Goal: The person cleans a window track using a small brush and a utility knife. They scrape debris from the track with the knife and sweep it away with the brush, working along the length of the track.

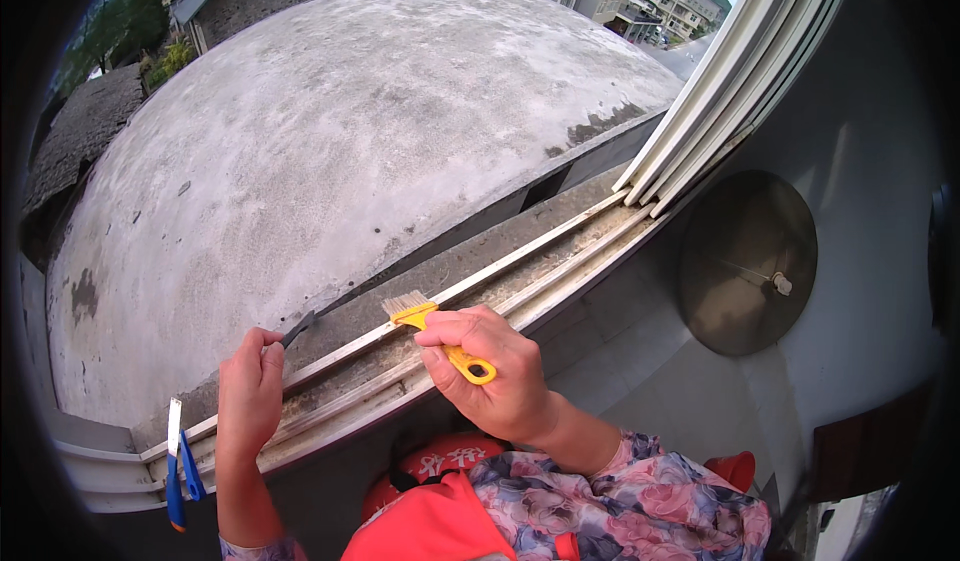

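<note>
Red garment [425, 526], hands [490, 366] pinching yellow brush [412, 313] right, possibly dark scraper [298, 328] left, gritty window track [500, 273], shadowed grey room [865, 201]

A broad grey concrete roof [380, 141] lies in daylight outside the white upright window frame [722, 83], with trees [130, 16] and buildings [672, 9] beyond, while indoors the wall [865, 231] and floor [640, 396] are dim.

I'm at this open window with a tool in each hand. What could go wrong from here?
The brush in the right hand reaches over the outer edge of the track, so a slip might drop it onto the ledge. The dark tool in the left hand also points outward and could fall. The blue-handled tool seems to overhang the inner edge; a bump might knock it off.
</note>
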The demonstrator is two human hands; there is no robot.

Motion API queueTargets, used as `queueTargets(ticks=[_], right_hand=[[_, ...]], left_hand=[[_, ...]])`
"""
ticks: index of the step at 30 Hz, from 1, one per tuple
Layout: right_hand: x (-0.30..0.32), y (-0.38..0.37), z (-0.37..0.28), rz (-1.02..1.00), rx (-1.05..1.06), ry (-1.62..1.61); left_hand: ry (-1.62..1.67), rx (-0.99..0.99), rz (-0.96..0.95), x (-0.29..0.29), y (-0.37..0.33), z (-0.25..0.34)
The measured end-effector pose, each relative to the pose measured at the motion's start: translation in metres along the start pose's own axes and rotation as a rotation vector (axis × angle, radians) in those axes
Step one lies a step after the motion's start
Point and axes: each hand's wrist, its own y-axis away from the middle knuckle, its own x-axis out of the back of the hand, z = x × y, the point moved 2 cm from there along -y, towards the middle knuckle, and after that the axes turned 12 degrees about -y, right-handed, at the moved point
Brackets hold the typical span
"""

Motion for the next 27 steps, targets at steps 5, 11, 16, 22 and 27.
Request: queueTargets(ticks=[5,11,16,22,27], right_hand=[[0.089,-0.007,0.022,0.366,-0.256,0.308],[0.21,-0.027,0.104,0.331,-0.317,0.795],[0.202,-0.044,0.105,0.287,-0.563,0.711],[0.159,-0.047,0.072,0.215,-0.547,0.238],[0.196,-0.045,0.088,0.368,-0.493,0.725]], left_hand=[[0.066,0.023,0.133,0.01,0.017,0.02],[0.069,-0.088,0.227,-0.011,0.038,0.019],[0.023,-0.122,0.292,-0.027,0.043,0.003],[-0.027,-0.146,0.33,-0.031,0.045,0.002],[-0.033,-0.191,0.337,-0.033,0.042,0.002]])
